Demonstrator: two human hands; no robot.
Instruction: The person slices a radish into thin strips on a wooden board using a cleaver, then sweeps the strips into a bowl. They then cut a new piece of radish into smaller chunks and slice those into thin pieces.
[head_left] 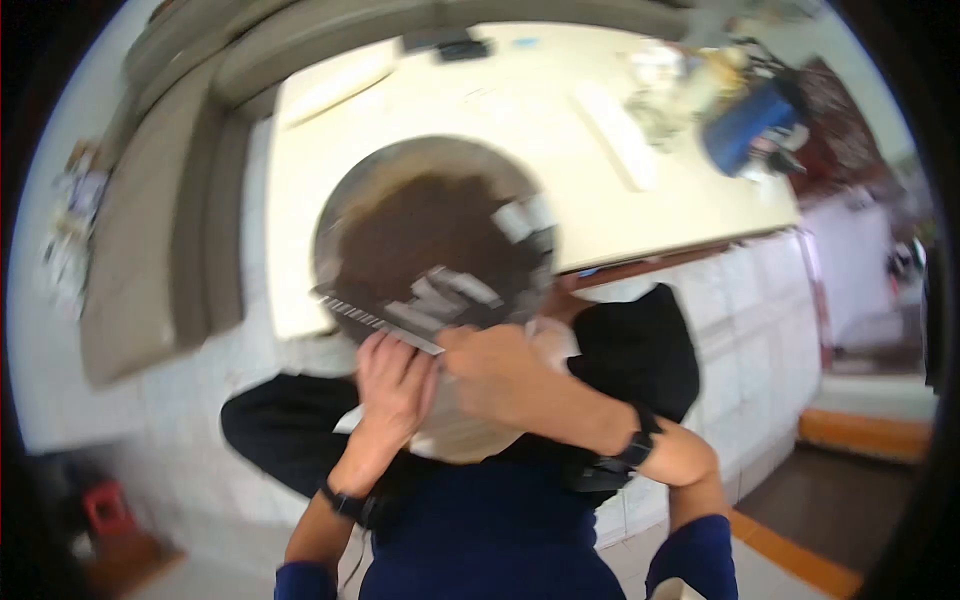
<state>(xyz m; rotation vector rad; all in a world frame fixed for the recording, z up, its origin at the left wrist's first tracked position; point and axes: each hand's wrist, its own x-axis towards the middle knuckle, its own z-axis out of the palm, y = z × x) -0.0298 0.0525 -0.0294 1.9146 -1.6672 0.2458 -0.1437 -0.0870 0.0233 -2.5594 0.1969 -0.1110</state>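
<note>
A round dark tray (pixel 385 180) rests partly over the near edge of the table and partly above my lap. In it lies a wide heap of loose brown material (pixel 420 230), too blurred to name. Several small grey-white pieces (pixel 445 298) lie on its near side. Along the near rim runs a narrow strip with a row of light marks (pixel 362 317). My left hand (pixel 390 388) has its fingers closed together against this strip. My right hand (pixel 495 378) is closed in a pinch at the strip's right end; its fingertips are blurred.
The cream table (pixel 400 105) holds a long white object (pixel 615 135), a dark item (pixel 462 48) at the back and a blue cylinder (pixel 750 125) among clutter at right. A grey sofa (pixel 150 220) borders the left and back. A red stool (pixel 108 507) stands lower left.
</note>
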